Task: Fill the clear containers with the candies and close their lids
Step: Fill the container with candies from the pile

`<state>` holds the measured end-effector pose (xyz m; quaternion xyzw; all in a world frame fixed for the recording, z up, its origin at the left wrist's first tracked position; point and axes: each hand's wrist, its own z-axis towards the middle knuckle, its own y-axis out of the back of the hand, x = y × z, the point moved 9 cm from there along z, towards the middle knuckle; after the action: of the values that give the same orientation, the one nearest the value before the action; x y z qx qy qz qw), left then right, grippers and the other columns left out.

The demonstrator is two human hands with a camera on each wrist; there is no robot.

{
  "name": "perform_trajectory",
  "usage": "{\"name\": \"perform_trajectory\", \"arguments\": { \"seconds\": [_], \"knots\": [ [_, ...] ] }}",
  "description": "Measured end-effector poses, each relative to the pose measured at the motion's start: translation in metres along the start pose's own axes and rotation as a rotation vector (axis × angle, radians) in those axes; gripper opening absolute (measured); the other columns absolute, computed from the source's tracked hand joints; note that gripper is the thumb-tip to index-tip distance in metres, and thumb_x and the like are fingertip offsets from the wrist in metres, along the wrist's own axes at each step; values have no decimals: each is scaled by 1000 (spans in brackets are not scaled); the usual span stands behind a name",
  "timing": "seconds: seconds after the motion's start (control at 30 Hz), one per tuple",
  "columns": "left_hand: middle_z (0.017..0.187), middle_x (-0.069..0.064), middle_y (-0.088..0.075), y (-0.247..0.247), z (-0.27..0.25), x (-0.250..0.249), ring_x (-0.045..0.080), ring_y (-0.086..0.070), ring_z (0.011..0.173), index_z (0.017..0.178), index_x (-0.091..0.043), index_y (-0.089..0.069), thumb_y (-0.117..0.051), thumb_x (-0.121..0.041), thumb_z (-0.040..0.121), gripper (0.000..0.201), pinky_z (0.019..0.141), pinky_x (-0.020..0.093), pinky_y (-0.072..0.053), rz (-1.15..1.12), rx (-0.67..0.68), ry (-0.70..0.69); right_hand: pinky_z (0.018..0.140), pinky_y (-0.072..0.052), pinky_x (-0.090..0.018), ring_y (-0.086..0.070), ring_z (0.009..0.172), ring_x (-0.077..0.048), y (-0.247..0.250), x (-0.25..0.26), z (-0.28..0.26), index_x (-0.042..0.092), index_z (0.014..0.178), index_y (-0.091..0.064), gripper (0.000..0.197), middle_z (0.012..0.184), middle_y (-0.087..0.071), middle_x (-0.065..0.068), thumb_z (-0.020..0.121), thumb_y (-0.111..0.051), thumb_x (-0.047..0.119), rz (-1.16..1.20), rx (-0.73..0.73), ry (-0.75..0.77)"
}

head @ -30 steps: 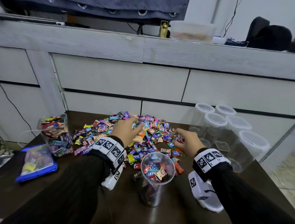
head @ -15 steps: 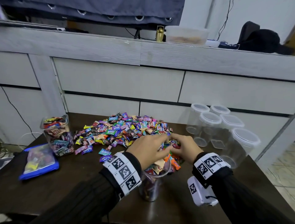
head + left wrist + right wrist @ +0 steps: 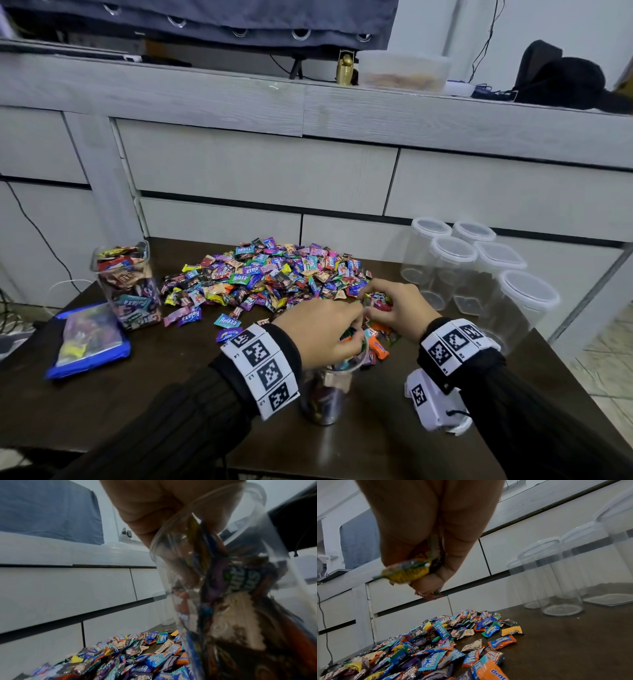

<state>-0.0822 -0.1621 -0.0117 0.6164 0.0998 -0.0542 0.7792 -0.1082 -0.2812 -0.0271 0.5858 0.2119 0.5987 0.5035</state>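
**Clear plastic tube takes another handful**

Clear plastic, packed to the rim with wrappers: that is the square container point(image 3: 127, 284) at the left of the head view, standing lidless on the dark brown wooden table point(image 3: 164, 387), just beside a flat blue-edged bag of sweets point(image 3: 88, 337). Judged by its level, it needs only a lid.

Moving right, the loose heap of bright wrapped candies point(image 3: 270, 274) spreads across the middle of the frame. A second ago your left hand point(image 3: 320, 334) lay flat out on that heap; it has since swung back to lower centre and now sits over the mouth of the tall round clear container point(image 3: 323, 394). Its fingers are curled downward, and the left wrist view shows them dipped inside the rim with wrappers among them, so it has a bunch in hold and looks to be at the point of letting go. The container already holds candies well up its height, though I cannot tell the exact level behind your hand.

Your right hand point(image 3: 394, 308) has come off the table too: it was scooping at the near edge of the heap, and now it is bunched shut round a small cluster of candies, touching your left hand just beyond the container's far rim. Its load would go in next.

At the far right stand five empty clear containers with white lids point(image 3: 479, 274), lids on, so most of the filling is still ahead.
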Motion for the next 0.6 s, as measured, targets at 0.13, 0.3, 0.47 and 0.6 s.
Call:
{"name": "perform_trajectory", "arguments": {
  "seconds": [0.13,0.3,0.47,0.6],
  "knots": [
    [82,-11,-47,-1,0,-6,12,-46,71,93,-20,-51,-50,-34,93,14,62,29,-36,3,34,-46,60,-38,-4,-52,63,6,2,3,1,22,96,-64,14,75,-55,22,83,-69,19,-29,6,2],
    [85,-13,-58,0,-1,-5,5,-48,70,95,-28,-48,-51,-40,91,13,56,23,-33,-14,13,-62,57,-38,-8,-52,57,-1,6,5,-1,22,97,-64,15,72,-56,18,83,-69,20,-47,6,12],
    [94,-11,-64,2,-4,-2,5,-57,80,96,-30,-50,-52,-45,91,16,66,27,-46,-86,-21,-63,58,-37,-6,-49,60,-1,9,3,0,23,98,-64,16,69,-52,21,83,-69,22,-62,2,-9],
    [93,-13,-65,9,-9,-1,0,-57,83,96,-27,-58,-58,-44,91,17,71,18,-45,-195,-92,-62,61,-34,-2,-49,62,11,10,3,1,22,97,-65,16,68,-50,24,82,-70,22,-59,6,2]
  ]
}}
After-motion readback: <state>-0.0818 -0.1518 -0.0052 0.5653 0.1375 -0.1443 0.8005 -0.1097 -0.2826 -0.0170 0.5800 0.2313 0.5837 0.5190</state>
